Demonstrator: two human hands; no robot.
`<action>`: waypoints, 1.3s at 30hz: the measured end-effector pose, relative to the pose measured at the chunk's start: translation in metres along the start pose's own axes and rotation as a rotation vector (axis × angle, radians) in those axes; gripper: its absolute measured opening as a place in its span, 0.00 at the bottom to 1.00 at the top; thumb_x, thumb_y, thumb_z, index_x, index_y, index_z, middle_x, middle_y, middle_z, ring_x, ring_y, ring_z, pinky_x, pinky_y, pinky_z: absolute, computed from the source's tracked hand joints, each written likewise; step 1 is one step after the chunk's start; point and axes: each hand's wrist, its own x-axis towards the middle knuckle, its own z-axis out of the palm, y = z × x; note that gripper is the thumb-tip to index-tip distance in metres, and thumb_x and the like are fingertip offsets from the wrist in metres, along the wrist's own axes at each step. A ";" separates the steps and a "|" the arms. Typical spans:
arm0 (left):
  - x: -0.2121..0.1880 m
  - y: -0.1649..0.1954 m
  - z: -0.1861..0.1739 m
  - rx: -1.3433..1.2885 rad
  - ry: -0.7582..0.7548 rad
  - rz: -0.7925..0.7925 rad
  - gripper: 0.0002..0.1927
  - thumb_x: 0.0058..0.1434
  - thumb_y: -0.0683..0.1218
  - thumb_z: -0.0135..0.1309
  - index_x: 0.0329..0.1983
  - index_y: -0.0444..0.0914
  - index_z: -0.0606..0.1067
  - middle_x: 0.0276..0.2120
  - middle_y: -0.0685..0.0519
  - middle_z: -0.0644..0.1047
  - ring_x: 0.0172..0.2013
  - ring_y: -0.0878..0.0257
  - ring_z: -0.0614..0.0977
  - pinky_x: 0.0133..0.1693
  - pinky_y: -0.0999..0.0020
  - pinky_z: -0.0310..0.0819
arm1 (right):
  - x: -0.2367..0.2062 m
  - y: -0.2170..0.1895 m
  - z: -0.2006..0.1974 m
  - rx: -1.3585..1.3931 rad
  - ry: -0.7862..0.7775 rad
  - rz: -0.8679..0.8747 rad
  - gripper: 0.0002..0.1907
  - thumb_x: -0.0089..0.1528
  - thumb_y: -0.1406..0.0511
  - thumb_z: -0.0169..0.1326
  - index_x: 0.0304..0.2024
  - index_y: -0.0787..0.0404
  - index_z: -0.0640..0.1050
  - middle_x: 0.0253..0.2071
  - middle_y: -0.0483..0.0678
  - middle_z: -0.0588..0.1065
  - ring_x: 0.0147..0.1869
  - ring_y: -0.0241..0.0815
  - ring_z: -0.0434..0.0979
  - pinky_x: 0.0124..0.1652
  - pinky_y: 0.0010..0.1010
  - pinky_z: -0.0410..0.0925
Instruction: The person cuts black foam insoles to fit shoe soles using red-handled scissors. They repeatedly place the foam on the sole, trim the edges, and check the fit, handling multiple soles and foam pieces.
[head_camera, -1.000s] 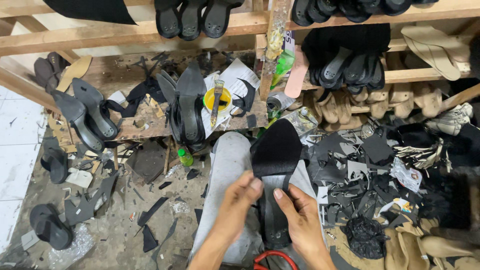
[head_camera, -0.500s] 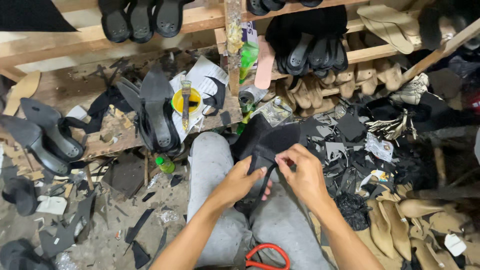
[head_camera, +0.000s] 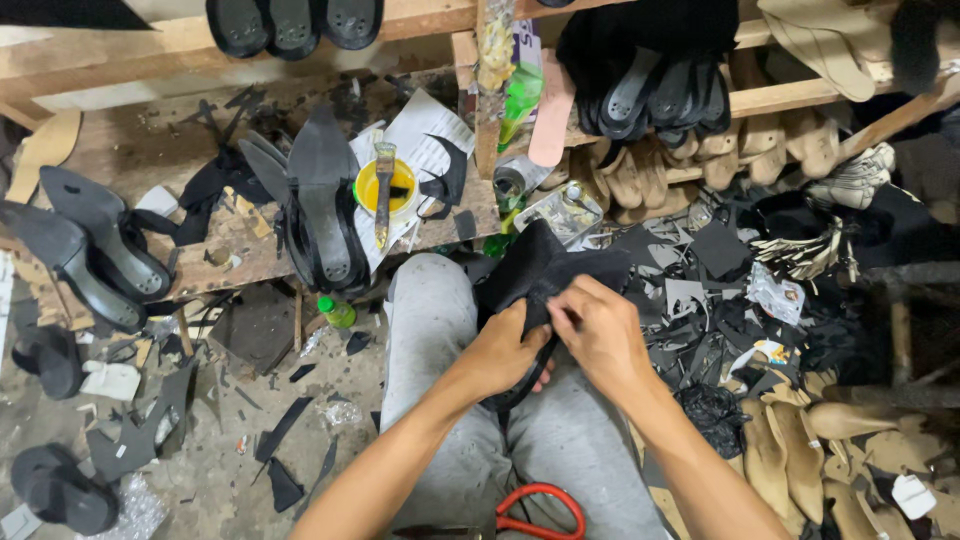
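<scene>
Cluttered shoemaker's corner, dusty floor (head_camera: 215, 450) littered with black offcuts, everything seen from above. Nearest the camera, 1 pair of red-handled scissors (head_camera: 540, 515) lies between the knees on the grey trousers (head_camera: 440, 330). Just above that, both hands are closed on 1 black shoe upper (head_camera: 545, 270) held over the lap: left hand (head_camera: 505, 350) wrapped around its lower part, right hand (head_camera: 600, 335) pinching the edge with the fingertips drawn tight together. Going by how it folds and droops, I'd say it's light and floppy, thin sheet stuff, not slippery, best taken by the edges with a firmer hold where the stiffer sole part sits underneath; exactly what's under the hands I can't tell. Further out, the wooden bench (head_camera: 150, 160) carries 1 yellow glue pot (head_camera: 386, 187) with 1 brush (head_camera: 384, 190) laid across it, and a stack of black soles (head_camera: 322, 215). A green bottle (head_camera: 520, 95) stands farther back, with 3 dark soles (head_camera: 295, 22) hanging off the top shelf.
</scene>
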 end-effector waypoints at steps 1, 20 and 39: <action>0.000 0.001 0.000 0.052 0.022 -0.003 0.08 0.71 0.42 0.44 0.47 0.31 0.65 0.26 0.46 0.79 0.22 0.59 0.82 0.25 0.63 0.81 | 0.003 0.000 0.001 0.011 0.017 -0.032 0.03 0.58 0.72 0.61 0.33 0.66 0.79 0.31 0.53 0.72 0.31 0.51 0.75 0.31 0.36 0.68; 0.000 -0.012 -0.001 -0.124 0.003 0.023 0.10 0.70 0.40 0.43 0.52 0.33 0.67 0.27 0.46 0.78 0.23 0.59 0.81 0.25 0.63 0.79 | 0.017 0.000 0.013 0.186 -0.010 0.047 0.05 0.58 0.70 0.62 0.35 0.66 0.81 0.27 0.51 0.72 0.28 0.44 0.75 0.31 0.33 0.67; -0.043 -0.032 0.034 -0.681 0.152 0.269 0.18 0.70 0.43 0.43 0.61 0.38 0.70 0.46 0.50 0.80 0.45 0.62 0.81 0.50 0.66 0.75 | -0.029 0.008 0.021 1.122 0.207 0.617 0.17 0.67 0.58 0.50 0.52 0.61 0.77 0.38 0.41 0.76 0.37 0.32 0.72 0.37 0.27 0.68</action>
